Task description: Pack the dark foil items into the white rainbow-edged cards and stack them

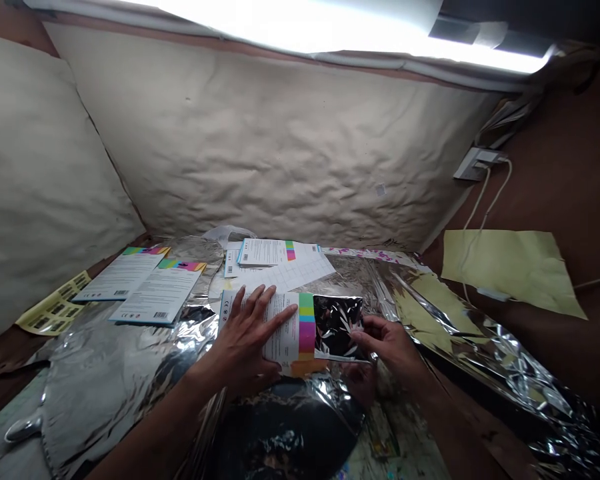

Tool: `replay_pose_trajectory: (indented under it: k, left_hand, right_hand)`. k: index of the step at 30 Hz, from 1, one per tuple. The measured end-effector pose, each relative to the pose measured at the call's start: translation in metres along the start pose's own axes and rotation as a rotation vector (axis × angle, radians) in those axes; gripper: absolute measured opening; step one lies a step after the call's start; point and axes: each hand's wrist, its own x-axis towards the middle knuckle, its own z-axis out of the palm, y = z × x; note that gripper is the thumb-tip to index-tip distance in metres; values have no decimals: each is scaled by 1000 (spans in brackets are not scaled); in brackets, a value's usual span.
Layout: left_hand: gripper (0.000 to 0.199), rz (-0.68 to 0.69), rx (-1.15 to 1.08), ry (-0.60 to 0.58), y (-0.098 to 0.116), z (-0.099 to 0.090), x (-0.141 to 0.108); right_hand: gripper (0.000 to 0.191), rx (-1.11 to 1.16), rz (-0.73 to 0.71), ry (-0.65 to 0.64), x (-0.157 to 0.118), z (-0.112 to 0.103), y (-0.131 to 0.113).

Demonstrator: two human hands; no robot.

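In the head view, a white printed packet (306, 333) with colour stripes near its right end lies on the shiny foil-covered table. My left hand (247, 340) rests flat on it, fingers spread. From the packet's striped end a dark, mirror-like foil piece (333, 327) extends to the right; whether it comes from inside or is joined there I cannot tell. Thumb and fingers of my right hand (393, 343) pinch the foil piece at its right edge.
Two similar printed packets (155, 293) lie at the left, beside a yellow label sheet (57, 310). More packets (265, 252) sit on white paper at the back. Crumpled silver foil (525, 373) covers the right side. A spoon-like metal piece (24, 429) lies lower left. Cables (485, 213) hang from a socket.
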Motion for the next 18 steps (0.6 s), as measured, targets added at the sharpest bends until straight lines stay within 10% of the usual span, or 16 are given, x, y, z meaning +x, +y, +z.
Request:
replay_pose_trajectory:
  k: [12,18]
  left_hand:
    - [99,19,23,63,-7,0,0]
    - [105,-16,18,46,-1,1,1]
  right_hand:
    - [38,53,63,-228,18,-6,-14]
    - [42,114,20,-232,22,27,-21]
